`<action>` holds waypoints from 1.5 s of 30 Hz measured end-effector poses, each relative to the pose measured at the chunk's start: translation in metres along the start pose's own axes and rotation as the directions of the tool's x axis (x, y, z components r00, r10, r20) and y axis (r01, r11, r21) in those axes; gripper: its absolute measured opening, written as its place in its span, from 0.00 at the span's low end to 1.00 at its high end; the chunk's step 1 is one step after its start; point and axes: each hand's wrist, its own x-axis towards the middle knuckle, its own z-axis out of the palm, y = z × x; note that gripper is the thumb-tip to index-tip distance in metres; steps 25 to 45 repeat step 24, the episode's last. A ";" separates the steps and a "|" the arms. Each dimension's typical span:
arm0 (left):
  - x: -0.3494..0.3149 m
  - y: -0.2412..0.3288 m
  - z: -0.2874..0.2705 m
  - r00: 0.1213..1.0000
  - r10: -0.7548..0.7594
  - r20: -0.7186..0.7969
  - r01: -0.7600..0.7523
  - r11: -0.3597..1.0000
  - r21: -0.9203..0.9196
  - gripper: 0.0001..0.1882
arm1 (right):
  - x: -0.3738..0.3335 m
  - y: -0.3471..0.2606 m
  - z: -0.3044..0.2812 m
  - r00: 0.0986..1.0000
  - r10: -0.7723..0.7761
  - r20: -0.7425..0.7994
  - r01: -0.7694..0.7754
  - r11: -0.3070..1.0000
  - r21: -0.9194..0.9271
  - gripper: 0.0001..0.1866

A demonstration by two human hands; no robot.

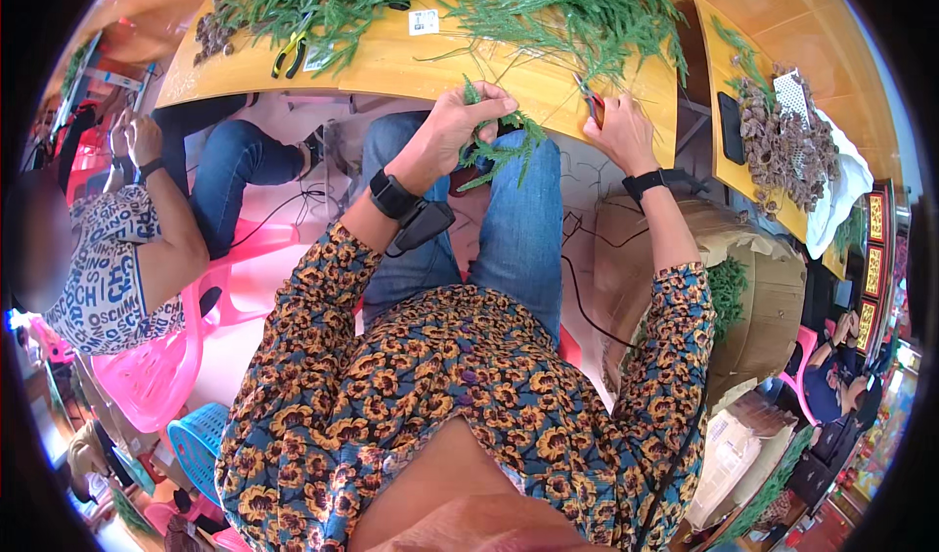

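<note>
My left hand (pixel 458 124) is closed round a green artificial pine sprig (pixel 523 153), whose needled tips stick out above and below my fingers. It is over my knees, just in front of the table's near edge. At the right part of the table, my right hand (pixel 624 133) grips pliers (pixel 594 102) with red-and-dark handles, their jaws pointing away from me. Beyond both hands a large heap of green pine sprigs (pixel 577 14) lies with its thin stems toward me. The pliers and the held sprig are apart.
Another pile of green sprigs (pixel 313 0), yellow-and-black pliers (pixel 290 55) and brown pine cones (pixel 213 34) lie on the wooden table (pixel 391 68). A side table bears more cones (pixel 782 141) and a dark phone (pixel 731 127). A cardboard box (pixel 773 288) stands at right; a person sits at left.
</note>
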 end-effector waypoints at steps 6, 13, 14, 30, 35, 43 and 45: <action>0.000 -0.003 -0.011 1.000 0.007 0.022 -0.006 0.998 -0.065 0.07 | -0.029 0.013 -0.016 0.954 0.137 0.267 -0.209 0.941 0.267 0.24; -0.001 0.005 -0.007 0.999 0.011 0.035 -0.014 0.996 0.084 0.07 | -0.095 0.009 -0.080 0.682 -0.121 0.722 -0.718 -0.298 0.628 0.23; -0.002 0.007 -0.003 0.999 0.008 0.050 -0.014 0.992 0.123 0.07 | -0.095 -0.006 -0.096 0.714 -0.161 0.681 -0.681 -0.381 0.625 0.23; -0.013 0.018 0.013 0.990 0.046 0.137 -0.085 0.952 0.293 0.09 | -0.051 -0.075 -0.136 0.947 -0.131 0.293 -0.187 0.516 0.836 0.23; -0.013 0.018 0.013 0.990 0.046 0.137 -0.085 0.952 0.293 0.09 | -0.051 -0.075 -0.136 0.947 -0.131 0.293 -0.187 0.516 0.836 0.23; -0.013 0.018 0.013 0.990 0.046 0.137 -0.085 0.952 0.293 0.09 | -0.051 -0.075 -0.136 0.947 -0.131 0.293 -0.187 0.516 0.836 0.23; -0.013 0.018 0.013 0.990 0.046 0.137 -0.085 0.952 0.293 0.09 | -0.051 -0.075 -0.136 0.947 -0.131 0.293 -0.187 0.516 0.836 0.23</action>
